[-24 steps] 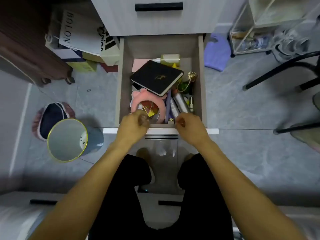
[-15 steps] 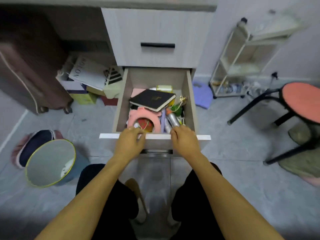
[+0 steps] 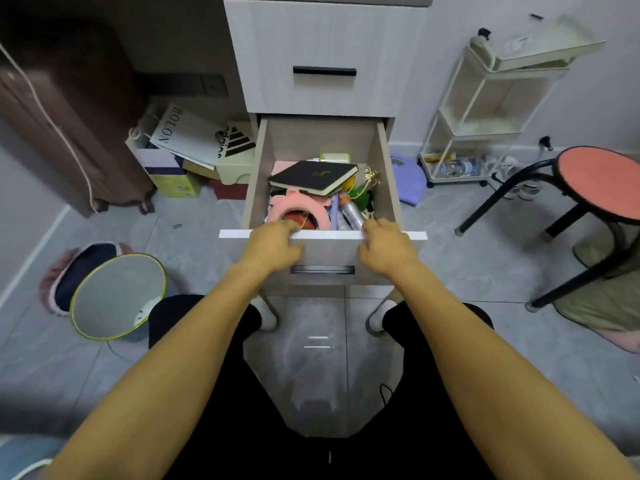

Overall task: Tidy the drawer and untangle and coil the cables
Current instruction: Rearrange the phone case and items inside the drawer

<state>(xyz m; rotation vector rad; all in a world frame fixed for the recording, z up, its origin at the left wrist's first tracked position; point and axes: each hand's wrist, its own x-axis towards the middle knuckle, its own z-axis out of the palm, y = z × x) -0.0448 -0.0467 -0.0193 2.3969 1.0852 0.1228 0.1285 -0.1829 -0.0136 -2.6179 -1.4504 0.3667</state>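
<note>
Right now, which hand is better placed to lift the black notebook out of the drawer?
Probably the left hand: it grips the drawer front on the side where the black notebook lies. The right hand sits below the silver tube.

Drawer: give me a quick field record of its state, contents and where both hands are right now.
drawer: pulled open, cluttered
notebook: black, on top of the pile, toward the back
pink ring: under the notebook's near edge
silver tube: right of the pink ring
cables: none clearly visible
left hand: fingers curled over the drawer's front edge
right hand: fingers curled over the front edge
bin: on the floor, left of the drawer
stool: on the right
</note>
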